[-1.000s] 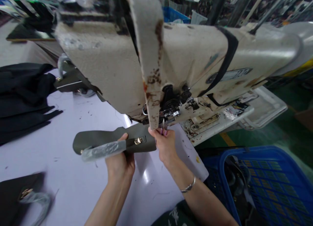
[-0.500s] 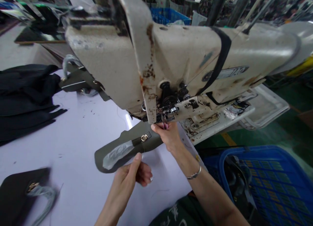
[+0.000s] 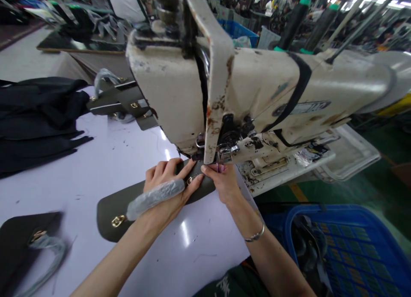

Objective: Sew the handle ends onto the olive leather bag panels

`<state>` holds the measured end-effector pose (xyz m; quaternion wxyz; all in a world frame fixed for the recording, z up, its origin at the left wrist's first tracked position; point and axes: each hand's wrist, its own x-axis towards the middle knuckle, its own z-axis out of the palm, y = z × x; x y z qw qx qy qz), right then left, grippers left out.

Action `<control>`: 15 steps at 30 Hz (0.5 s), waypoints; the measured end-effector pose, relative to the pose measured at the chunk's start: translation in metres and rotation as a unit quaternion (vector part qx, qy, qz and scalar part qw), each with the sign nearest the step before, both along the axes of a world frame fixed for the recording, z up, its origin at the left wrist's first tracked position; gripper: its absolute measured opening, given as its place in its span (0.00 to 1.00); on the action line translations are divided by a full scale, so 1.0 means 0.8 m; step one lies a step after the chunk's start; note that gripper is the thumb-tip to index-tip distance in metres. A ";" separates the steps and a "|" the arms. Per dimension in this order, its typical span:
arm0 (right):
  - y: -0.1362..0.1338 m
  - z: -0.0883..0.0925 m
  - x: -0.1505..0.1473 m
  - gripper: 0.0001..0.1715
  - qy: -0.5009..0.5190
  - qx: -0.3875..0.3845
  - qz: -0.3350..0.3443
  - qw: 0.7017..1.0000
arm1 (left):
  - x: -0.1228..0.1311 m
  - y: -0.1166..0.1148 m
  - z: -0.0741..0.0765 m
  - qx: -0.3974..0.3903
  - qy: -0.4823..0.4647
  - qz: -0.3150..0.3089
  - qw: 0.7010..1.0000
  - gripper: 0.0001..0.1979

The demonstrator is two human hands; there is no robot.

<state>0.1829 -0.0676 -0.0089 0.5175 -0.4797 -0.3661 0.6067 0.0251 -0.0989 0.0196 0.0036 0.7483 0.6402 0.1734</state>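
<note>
At the sewing machine (image 3: 263, 91), both my hands work an olive flap (image 3: 111, 207) that lies flat on the white worktop (image 3: 96, 168), its far end tucked beneath the machine's head, where the needle area is mostly hidden from view. My left hand (image 3: 167, 181) lies open and palm down on the flap, fingers spread toward the head, with a plastic-wrapped strap (image 3: 154, 196) crossing over the back of it. My right hand (image 3: 224, 183) is drawn narrow, thumb and fingertips pinched on the flap's edge just under the head. Something pink (image 3: 218, 167) shows among those fingers; what it is cannot be told.

A gold clasp (image 3: 118, 221) sits on the flap's near end. Black fabric (image 3: 32, 121) and more olive pieces (image 3: 118, 100) lie to the left and behind, and a blue crate (image 3: 353, 245) stands below the worktop to the right.

In my judgement, the step goes well if the left palm keeps the flap flat and square, the strap stays clear of the needle, and the right fingertips steer from beside the foot, never beneath it.
</note>
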 end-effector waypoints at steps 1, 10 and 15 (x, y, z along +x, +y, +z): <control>0.000 0.001 0.000 0.08 0.007 0.002 -0.002 1.000 | 0.000 0.002 0.003 0.005 0.008 -0.003 1.000 0.26; 0.001 0.003 0.000 0.12 0.024 0.001 -0.005 1.000 | -0.013 0.032 0.007 -0.003 -0.043 -0.045 0.998 0.21; 0.001 0.011 -0.003 0.15 0.024 -0.023 -0.001 0.999 | -0.023 0.046 0.003 -0.015 -0.145 -0.051 0.988 0.18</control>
